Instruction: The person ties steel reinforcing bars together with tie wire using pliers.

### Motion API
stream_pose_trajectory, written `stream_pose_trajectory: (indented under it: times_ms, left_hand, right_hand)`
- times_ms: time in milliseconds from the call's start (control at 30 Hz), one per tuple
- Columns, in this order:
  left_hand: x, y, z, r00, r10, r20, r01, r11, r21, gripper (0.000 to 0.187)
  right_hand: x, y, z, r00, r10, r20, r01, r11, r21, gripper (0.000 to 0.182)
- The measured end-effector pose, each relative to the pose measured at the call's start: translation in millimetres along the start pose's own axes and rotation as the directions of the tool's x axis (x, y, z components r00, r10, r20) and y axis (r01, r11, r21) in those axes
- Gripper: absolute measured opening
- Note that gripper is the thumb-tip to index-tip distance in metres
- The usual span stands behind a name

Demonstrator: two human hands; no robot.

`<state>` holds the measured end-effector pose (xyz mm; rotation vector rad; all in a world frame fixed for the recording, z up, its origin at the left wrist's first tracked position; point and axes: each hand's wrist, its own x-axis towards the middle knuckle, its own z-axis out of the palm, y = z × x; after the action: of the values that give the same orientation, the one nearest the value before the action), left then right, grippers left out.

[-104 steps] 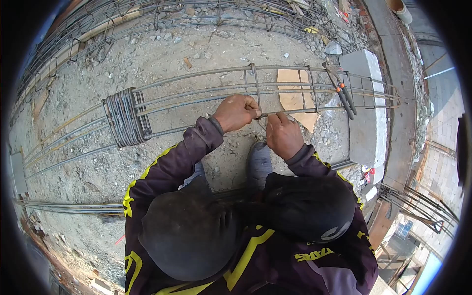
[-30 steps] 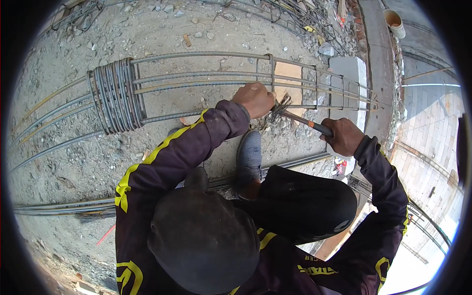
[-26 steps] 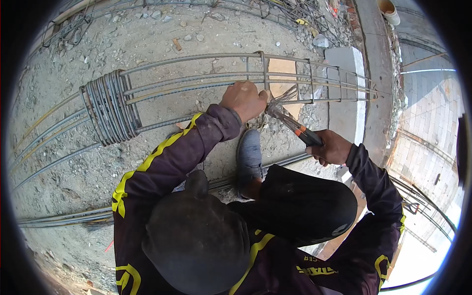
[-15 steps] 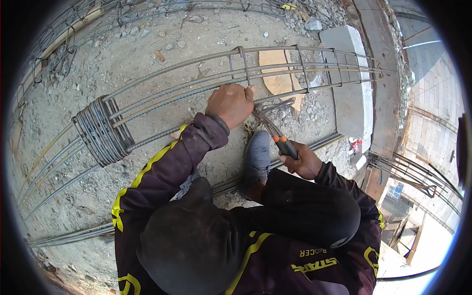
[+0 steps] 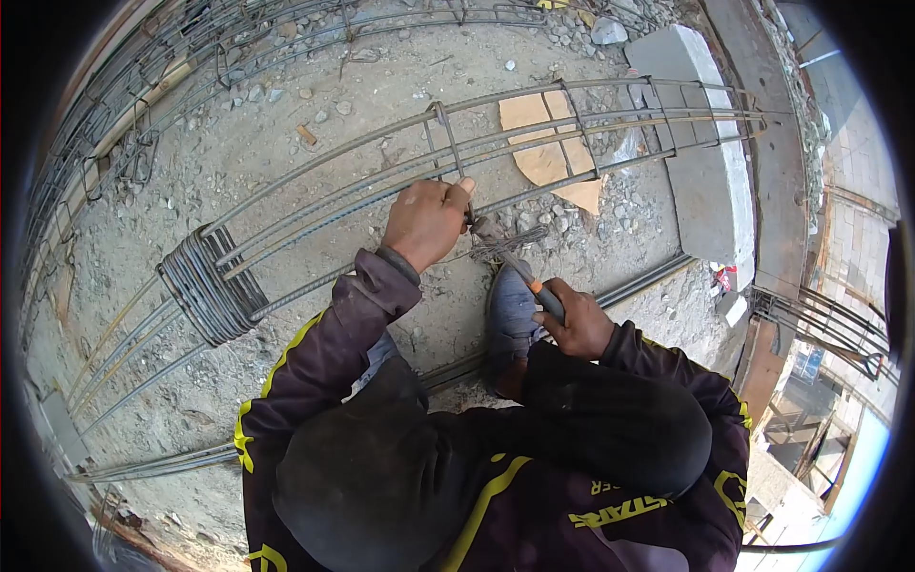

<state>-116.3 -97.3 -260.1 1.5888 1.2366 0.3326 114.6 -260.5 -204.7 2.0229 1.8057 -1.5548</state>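
The left hand [image 5: 426, 221] pinches a dark rectangular steel stirrup [image 5: 452, 143], apparently steadying it. The right hand [image 5: 575, 321] grips black-and-orange-handled metal pincers [image 5: 548, 300] by the handles, likely for leverage.

On the dirt ground [image 5: 143, 229] I see: brown sheet [image 5: 536, 143] right of centre, concrete block [image 5: 701, 181] at right edge, pale rock [image 5: 608, 31] near far right corner, rebar cages [image 5: 224, 65] along far edge, long bars [image 5: 648, 278] nearer me.

The pincers [image 5: 537, 286] are partly covered by the right grip [image 5: 577, 322], the near cage bar [image 5: 534, 194] by the left grip [image 5: 427, 221].
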Motion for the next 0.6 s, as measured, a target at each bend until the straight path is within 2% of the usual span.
stream_pose_trajectory:
  times_ms: [233,367,500,567,600]
  left_hand:
    - [-2.2,2.6,2.1,0.990,-0.138,0.018,0.139,0.984,-0.114,0.053]
    - [-1.8,1.5,2.3,0.994,-0.108,0.028,0.110,0.989,-0.093,0.053]
    - [-0.5,3.6,1.8,0.992,-0.120,0.028,0.122,0.987,-0.106,0.052]
    - [0.0,1.7,2.1,0.993,-0.110,0.033,0.113,0.989,-0.101,0.052]
    - [1.5,2.3,0.7,0.995,-0.095,0.040,0.099,0.990,-0.101,0.053]
  right_hand:
    - [2.4,10.1,13.5,0.997,-0.037,-0.071,0.039,0.999,0.019,0.040]
    - [4.9,16.6,19.6,0.990,-0.083,-0.111,0.087,0.996,0.032,0.042]
    - [0.3,-0.9,1.5,1.000,-0.001,0.017,0.000,0.998,0.063,0.041]
    - [-6.9,-9.4,-20.8,0.992,0.043,0.117,-0.057,0.992,0.115,0.041]
    - [-10.2,-9.9,-29.5,0.981,0.067,0.181,-0.103,0.974,0.200,0.041]
